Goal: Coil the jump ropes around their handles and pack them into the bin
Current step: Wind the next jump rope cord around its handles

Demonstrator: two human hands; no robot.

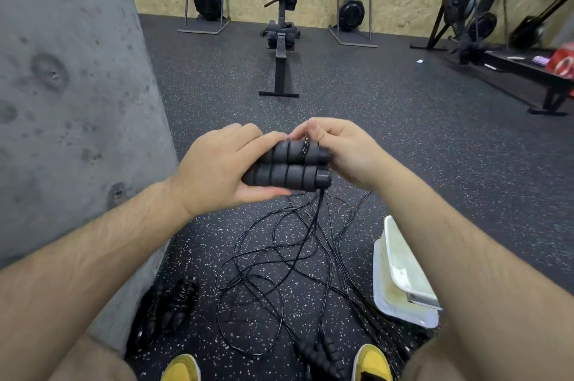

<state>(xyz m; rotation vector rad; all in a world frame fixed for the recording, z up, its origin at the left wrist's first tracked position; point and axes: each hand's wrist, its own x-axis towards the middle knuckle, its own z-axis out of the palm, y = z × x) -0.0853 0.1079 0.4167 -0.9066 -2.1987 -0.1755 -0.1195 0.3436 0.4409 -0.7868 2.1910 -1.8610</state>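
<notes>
Two ribbed black foam handles [287, 167] are held side by side above the floor, gripped by the left hand [217, 172]; a thin glossy black cord [306, 149] is pinched by the right hand [338, 150].

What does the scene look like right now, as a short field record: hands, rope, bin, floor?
left hand: grips the two foam handles, held side by side
right hand: pinches the rope at the handles' upper edge
winding: a few turns on the handles; the rest hangs into a loose tangle on the floor
bin: white, on the floor at the right, partly hidden by the right forearm
bundle: looks coiled, lying by the concrete pillar, outside the bin
other handles: on the floor between the yellow shoes
</notes>
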